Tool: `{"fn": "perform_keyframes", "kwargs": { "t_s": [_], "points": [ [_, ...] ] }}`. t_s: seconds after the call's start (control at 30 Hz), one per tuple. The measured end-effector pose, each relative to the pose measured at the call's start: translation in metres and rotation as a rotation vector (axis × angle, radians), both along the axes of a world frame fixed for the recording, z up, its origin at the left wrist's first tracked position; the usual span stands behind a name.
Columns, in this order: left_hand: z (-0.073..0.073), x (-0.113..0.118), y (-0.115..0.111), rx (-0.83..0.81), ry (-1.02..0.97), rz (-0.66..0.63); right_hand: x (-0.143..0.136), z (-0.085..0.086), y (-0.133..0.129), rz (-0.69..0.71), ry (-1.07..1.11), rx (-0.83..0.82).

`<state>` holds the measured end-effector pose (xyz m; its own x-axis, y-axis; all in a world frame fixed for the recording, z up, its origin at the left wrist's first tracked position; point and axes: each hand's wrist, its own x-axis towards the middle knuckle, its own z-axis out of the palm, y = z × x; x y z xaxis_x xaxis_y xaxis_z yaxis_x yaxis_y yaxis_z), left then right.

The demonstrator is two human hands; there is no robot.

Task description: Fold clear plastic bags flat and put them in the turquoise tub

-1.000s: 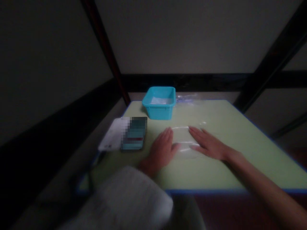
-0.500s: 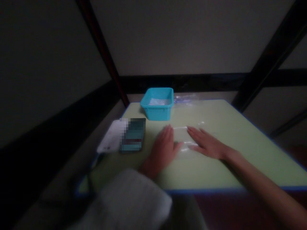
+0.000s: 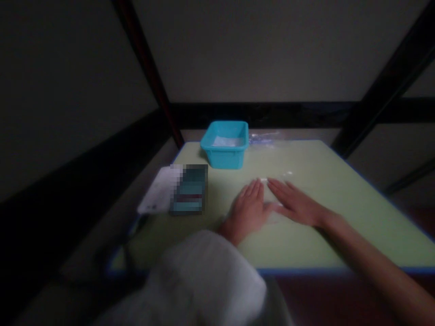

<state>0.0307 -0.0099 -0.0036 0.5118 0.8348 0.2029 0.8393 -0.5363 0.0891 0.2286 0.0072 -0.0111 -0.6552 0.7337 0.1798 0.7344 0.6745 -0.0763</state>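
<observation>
A clear plastic bag or sheet (image 3: 274,217) lies flat on the pale green table (image 3: 326,244), its edges hard to make out. My left hand (image 3: 250,208) rests palm down on it, fingers stretched forward. Beside it on the right, my right hand (image 3: 294,201) also lies flat on the plastic, its fingers pointing to the upper left. The two thumbs meet or nearly touch. Neither hand grips anything. Much of the plastic is hidden under my hands.
A turquoise basket (image 3: 227,158) with something whitish inside stands at the back. More crumpled clear plastic (image 3: 267,138) lies behind it to the right. A phone-like dark object (image 3: 190,190), blurred out, and a white sheet or pouch (image 3: 158,192) lie at the left edge.
My left hand has slid right across the plastic, closing the gap to my right hand. My right hand has barely moved.
</observation>
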Motion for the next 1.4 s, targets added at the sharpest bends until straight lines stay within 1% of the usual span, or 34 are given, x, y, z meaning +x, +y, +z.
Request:
{"fn": "perform_keyframes", "kwargs": {
  "t_s": [0.27, 0.4, 0.57, 0.87, 1.03, 1.4],
  "points": [
    [-0.003, -0.029, 0.0, 0.038, -0.021, 0.038, -0.001, 0.004, -0.002, 0.006, -0.004, 0.002],
    [-0.003, -0.036, -0.001, 0.034, -0.021, 0.063, -0.002, 0.002, -0.002, 0.0, 0.007, 0.012],
    [0.0, -0.037, -0.003, 0.01, -0.01, 0.065, -0.003, 0.002, -0.002, -0.008, 0.005, 0.009],
    [-0.003, -0.037, -0.002, 0.012, -0.023, 0.058, -0.002, 0.002, -0.002, 0.005, 0.014, 0.018],
    [-0.002, -0.037, -0.003, 0.013, -0.017, 0.06, -0.003, 0.004, -0.003, -0.009, 0.03, 0.013],
    [-0.002, -0.036, -0.003, 0.015, -0.02, 0.064, -0.004, 0.004, -0.004, -0.005, 0.023, 0.032]
  ]
}}
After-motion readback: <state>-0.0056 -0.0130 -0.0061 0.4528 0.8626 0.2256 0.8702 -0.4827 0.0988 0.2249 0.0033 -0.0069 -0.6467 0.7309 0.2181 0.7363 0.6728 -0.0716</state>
